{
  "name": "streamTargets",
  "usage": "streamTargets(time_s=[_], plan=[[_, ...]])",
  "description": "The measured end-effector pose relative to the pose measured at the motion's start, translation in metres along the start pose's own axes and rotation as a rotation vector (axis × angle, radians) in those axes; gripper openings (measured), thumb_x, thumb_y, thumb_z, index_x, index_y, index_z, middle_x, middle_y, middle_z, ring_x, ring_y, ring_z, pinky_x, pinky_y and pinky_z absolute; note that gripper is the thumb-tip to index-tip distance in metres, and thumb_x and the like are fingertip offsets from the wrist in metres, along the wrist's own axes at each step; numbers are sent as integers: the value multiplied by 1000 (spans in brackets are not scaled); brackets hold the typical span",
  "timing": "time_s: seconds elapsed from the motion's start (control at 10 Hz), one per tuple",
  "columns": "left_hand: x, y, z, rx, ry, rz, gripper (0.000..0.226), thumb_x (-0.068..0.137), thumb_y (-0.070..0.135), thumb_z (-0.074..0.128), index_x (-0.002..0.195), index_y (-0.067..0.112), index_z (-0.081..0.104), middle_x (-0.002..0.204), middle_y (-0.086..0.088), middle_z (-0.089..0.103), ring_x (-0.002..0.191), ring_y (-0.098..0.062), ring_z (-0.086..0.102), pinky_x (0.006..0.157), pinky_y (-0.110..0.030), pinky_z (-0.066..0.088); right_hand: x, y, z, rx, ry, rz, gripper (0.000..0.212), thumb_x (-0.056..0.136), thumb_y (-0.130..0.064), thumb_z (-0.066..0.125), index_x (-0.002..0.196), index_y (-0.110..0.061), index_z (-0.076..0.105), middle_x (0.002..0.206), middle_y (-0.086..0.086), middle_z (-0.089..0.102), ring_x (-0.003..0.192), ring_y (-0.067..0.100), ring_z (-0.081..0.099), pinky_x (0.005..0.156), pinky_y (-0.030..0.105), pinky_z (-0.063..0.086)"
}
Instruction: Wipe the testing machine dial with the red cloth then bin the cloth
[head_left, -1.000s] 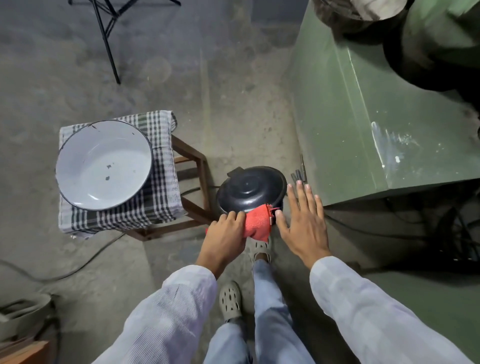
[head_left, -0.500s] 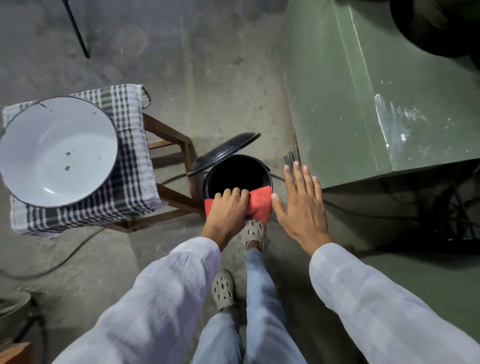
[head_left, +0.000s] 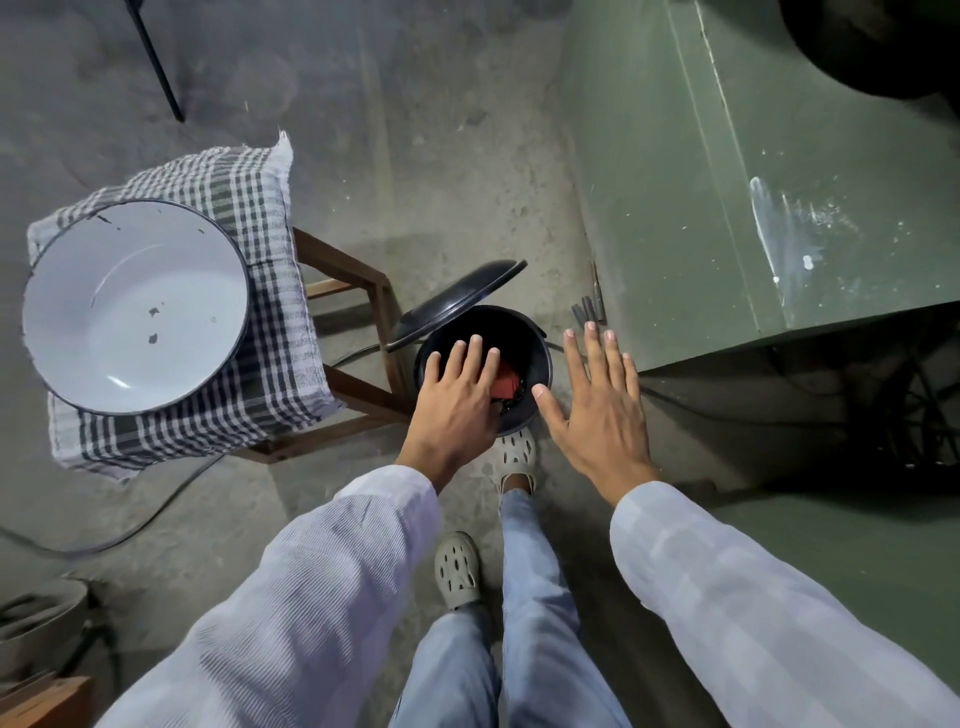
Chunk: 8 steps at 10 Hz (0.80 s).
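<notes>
A small black pedal bin (head_left: 537, 358) stands on the concrete floor with its lid (head_left: 457, 306) tipped up. The red cloth (head_left: 506, 383) lies inside the bin, partly hidden by my left hand (head_left: 457, 405). That hand hovers flat over the bin's mouth, fingers spread, holding nothing. To the right of the bin my right hand (head_left: 597, 405) is also flat with fingers apart, empty. My foot in a pale clog (head_left: 517, 454) rests at the bin's near side. The green body of the testing machine (head_left: 727, 182) fills the upper right; its dial is out of view.
A wooden stool (head_left: 363, 384) left of the bin carries a checked cloth (head_left: 249, 208) and a white enamel basin (head_left: 135, 306). A cable (head_left: 156, 509) runs across the floor. Short metal rods (head_left: 587, 309) lie by the machine's base. A black stand leg (head_left: 156, 62) is at the top left.
The bin's lid swung up. My left hand brought the red cloth over the bin and let it go; the cloth now lies inside. My right hand stayed beside the bin.
</notes>
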<state>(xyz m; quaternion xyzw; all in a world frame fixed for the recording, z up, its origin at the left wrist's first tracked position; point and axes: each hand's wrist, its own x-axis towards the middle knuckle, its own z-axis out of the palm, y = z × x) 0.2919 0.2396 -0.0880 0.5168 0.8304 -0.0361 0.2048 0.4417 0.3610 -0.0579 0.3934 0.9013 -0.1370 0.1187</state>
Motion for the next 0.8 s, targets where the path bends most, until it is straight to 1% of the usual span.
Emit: streamTargets(time_s=[0.1,0.2,0.3,0.4,0.5,0.6,0.7,0.8], plan=[[-7,0,-11,-13,57,-9,77,101,44,47,166,11,21,175,-18,14,161,-38,18,127,-61,22,-7,-3,-6,9,12,2,82,107,-64,31,171,-21,1,180,10,-3,168,27,-4,136,49,2],[-19,1,-38,-22,164,-5,75,103,46,44,166,12,23,176,-17,11,161,-39,18,126,-64,22,-23,-7,-22,-3,35,30,89,105,-70,30,170,-21,-6,179,11,-10,167,27,-11,136,51,-2],[-28,2,-59,-11,205,-12,75,103,49,44,166,13,22,176,-15,12,161,-38,17,125,-67,22,-36,-10,-37,-32,62,51,94,102,-75,28,170,-22,-10,179,11,-15,166,28,-15,136,52,-4],[-42,5,-91,-6,256,-23,79,104,59,39,167,15,21,176,-14,12,163,-36,12,127,-68,17,-54,-12,-63,-36,120,58,99,99,-81,24,169,-22,-12,178,10,-18,165,27,-18,135,51,-6],[-58,13,-118,11,307,-4,81,104,65,33,167,17,21,176,-13,13,163,-35,11,127,-68,14,-71,-11,-88,-33,180,67,101,96,-84,19,169,-23,-13,178,9,-20,165,26,-19,135,50,-8],[-69,32,-171,-5,388,44,83,102,71,28,167,21,18,177,-9,12,164,-34,9,126,-70,13,-90,0,-138,-5,297,107,104,91,-89,12,169,-24,-14,178,8,-21,165,25,-19,135,50,-7],[-74,52,-213,-23,428,79,85,101,74,25,168,23,12,177,-6,7,164,-32,5,126,-70,10,-105,16,-178,-14,368,143,105,91,-91,8,169,-24,-15,178,8,-21,166,26,-18,136,50,-5],[-83,83,-260,5,512,145,86,100,75,21,168,24,13,177,-7,10,164,-32,8,126,-70,11,-134,36,-227,-18,512,211,105,92,-90,10,170,-23,-10,179,9,-16,167,27,-11,136,51,-1]])
